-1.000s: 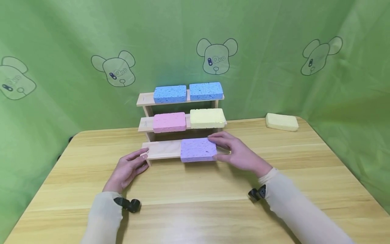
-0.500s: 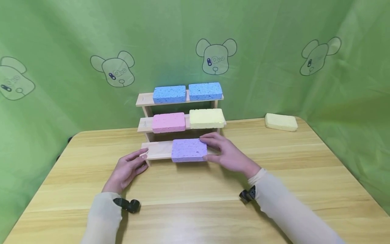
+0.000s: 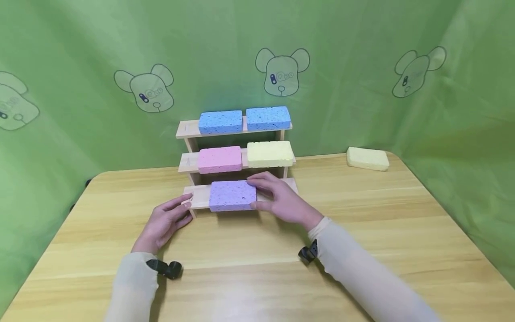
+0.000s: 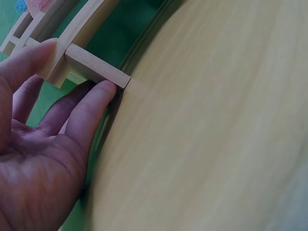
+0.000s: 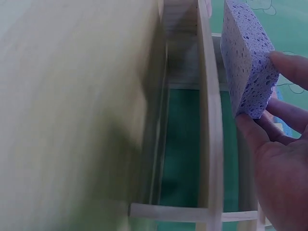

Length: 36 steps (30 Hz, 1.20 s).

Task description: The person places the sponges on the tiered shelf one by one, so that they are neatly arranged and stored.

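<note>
My right hand holds a purple sponge by its right end, thumb at the front and fingers at the back. The sponge lies over the lowest step of a three-step wooden rack. In the right wrist view the purple sponge shows beside the front board; whether it touches the board I cannot tell. My left hand grips the left end of that lowest step. In the left wrist view the left hand has its thumb on the board and fingertips against the rack's leg.
Two blue sponges sit on the top step. A pink sponge and a yellow sponge share the middle step. Another pale yellow sponge lies at the table's back right, before a green curtain.
My right hand has moved left along the lowest step with the purple sponge, from its right part toward the middle. The left hand keeps its hold on the rack.
</note>
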Motion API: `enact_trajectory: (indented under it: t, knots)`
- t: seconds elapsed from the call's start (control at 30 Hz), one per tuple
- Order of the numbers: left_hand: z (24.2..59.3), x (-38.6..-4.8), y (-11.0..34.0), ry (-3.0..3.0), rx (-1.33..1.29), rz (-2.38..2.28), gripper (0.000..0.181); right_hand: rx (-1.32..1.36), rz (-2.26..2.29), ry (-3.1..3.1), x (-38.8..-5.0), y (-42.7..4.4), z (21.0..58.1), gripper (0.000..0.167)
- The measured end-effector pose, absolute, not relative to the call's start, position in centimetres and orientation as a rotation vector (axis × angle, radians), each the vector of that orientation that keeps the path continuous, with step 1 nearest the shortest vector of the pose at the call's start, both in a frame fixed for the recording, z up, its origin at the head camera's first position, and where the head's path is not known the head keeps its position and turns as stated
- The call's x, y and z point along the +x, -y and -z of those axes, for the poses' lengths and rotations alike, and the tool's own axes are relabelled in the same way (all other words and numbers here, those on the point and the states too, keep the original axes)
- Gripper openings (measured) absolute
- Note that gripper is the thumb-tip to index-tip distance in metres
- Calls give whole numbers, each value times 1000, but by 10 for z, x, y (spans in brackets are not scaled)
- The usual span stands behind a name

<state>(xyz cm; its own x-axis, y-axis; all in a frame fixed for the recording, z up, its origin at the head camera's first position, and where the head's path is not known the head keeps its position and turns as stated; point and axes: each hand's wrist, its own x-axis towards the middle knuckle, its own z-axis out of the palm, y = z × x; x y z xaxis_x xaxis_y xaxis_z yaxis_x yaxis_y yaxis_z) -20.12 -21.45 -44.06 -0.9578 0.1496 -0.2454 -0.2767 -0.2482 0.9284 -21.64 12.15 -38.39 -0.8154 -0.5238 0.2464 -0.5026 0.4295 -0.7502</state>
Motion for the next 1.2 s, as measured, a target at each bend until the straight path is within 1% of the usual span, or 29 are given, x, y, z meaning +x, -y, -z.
enact_trajectory:
  t: [0.07,0.63,1.03,1.2]
  knots:
    - [439,-202,215,-1737,-150,-2277,49,-948,1365,-2637,-218,-118,386,60]
    - [440,-204,214,-1695,-150,-2306,34,-946,1313,-2661,-226,-98,391,59]
    - [440,-202,214,-1690,-147,-2322,32,-926,1291,-2647,-229,-93,397,61]
    - [440,-202,214,-1703,-158,-2318,35,-959,1301,-2653,-228,-95,396,62]
